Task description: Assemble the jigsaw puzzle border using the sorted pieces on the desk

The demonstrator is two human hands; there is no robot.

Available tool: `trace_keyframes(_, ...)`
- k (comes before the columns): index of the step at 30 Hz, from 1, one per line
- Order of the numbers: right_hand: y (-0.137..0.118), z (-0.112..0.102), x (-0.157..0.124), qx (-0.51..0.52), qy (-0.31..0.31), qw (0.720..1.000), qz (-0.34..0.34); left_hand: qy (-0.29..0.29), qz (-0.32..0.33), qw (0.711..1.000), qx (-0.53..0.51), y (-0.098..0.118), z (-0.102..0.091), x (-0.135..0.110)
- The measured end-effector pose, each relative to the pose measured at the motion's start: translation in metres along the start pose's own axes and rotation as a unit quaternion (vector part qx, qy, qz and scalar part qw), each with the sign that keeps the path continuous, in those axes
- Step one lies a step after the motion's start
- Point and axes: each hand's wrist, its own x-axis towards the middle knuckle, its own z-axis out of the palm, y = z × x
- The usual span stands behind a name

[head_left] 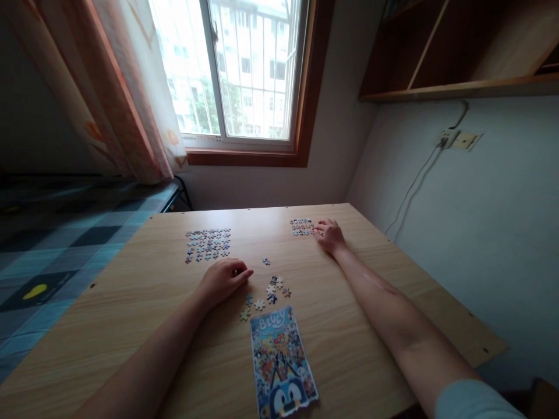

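Note:
My right hand [331,235] is at the far right of the table, fingertips brought together and pressed down on a jigsaw puzzle piece at the end of some short rows of pieces [301,227]. My left hand [223,279] rests on the wood with its fingers loosely bent and the thumb side apart, holding nothing I can see. Beyond it lies a larger block of puzzle pieces [207,245] in neat rows. Between my hands are a single piece [266,262] and several loose pieces [271,289], some showing pale backs. A picture sheet marked "Bluey" [283,361] lies nearest me.
The wooden table [349,361] reaches toward a wall with a barred window [248,75]. A checked bed [78,215] and a curtain [117,87] are on the left. At right, a shelf [458,87] hangs above a socket [465,141] with a cord.

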Motion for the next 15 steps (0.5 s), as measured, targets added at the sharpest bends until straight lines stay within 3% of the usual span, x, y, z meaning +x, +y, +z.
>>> trace_keyframes(15, 0.0012, 0.0003, -0.0031, -0.009, -0.023, 1.0, 0.003, -0.002, -0.013, 1.0, -0.002, -0.0007, 0.0015, -0.0005)
